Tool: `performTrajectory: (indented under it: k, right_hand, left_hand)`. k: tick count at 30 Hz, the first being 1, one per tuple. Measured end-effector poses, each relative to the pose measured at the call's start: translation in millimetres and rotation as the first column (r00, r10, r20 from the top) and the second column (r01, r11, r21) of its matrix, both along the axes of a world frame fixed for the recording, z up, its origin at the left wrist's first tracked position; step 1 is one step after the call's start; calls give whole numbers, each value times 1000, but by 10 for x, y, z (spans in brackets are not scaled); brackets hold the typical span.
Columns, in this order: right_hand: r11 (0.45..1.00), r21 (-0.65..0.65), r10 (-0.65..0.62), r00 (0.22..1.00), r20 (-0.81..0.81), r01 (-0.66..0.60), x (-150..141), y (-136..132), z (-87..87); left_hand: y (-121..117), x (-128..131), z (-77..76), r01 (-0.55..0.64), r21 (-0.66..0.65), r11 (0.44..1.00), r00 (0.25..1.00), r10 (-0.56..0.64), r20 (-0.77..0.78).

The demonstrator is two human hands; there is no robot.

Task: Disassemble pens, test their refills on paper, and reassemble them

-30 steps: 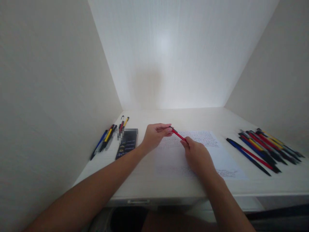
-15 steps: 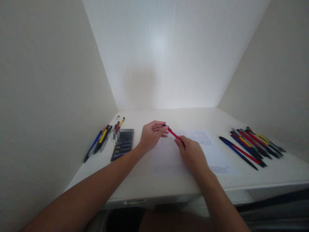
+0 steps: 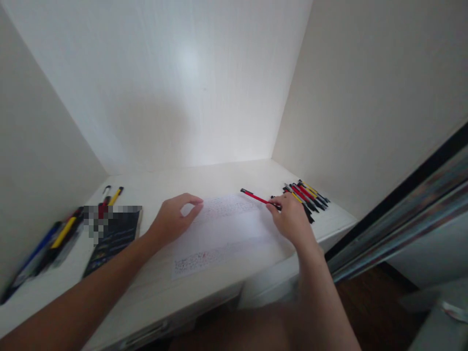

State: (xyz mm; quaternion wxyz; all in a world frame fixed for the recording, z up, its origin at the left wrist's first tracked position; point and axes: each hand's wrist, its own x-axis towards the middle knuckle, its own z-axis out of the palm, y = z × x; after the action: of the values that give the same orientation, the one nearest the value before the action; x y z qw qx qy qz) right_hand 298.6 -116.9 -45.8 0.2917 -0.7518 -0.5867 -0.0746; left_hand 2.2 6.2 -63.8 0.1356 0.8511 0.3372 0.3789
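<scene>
Now the right hand (image 3: 292, 222) pinches a red pen (image 3: 256, 197) by its near end, its grip closed on the barrel, which points toward ten o'clock above the far right corner of the paper sheet (image 3: 223, 229). At two o'clock from that hand, just beside it, lies a row of pens (image 3: 309, 195) on the desk (image 3: 226, 175). The left hand (image 3: 171, 222) rests on the sheet's left edge, its grip loosely curled and holding nothing. At nine o'clock sit a dark card (image 3: 113, 236) and more pens (image 3: 54, 239).
</scene>
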Motion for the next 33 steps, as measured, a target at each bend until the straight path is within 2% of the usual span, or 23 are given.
performTrajectory:
  k: [4, 10, 15, 19, 22, 28, 33]
  right_hand:
    - [973, -133, -194, 980, -42, 187, 365, -234, -57]
    - [923, -213, -336, 941, -40, 321, 412, -431, -206]
    - [908, -212, -388, 916, -100, 361, 418, -387, -307]
    - [899, -112, -434, 895, -103, 423, 425, -346, -347]
    - [892, -35, -452, 883, -124, 451, 444, -326, -369]
    - [888, -58, -459, 880, -120, 456, 564, -246, -361]
    - [854, -101, -516, 855, -48, 510, 698, -152, -347]
  left_hand:
    - [38, -11, -53, 72, 55, 996, 993, -66, -102]
    - [49, -36, -33, 98, 63, 993, 971, -82, -223]
    - [89, -49, -76, 219, 46, 975, 908, -186, -376]
    - [122, -52, -169, 251, 25, 968, 874, -216, -436]
    - [124, -68, -242, 244, -13, 970, 843, -218, -491]
    - [148, -103, -366, 176, -85, 981, 755, -189, -628]
    - [62, -94, -285, 147, -113, 983, 732, -185, -656]
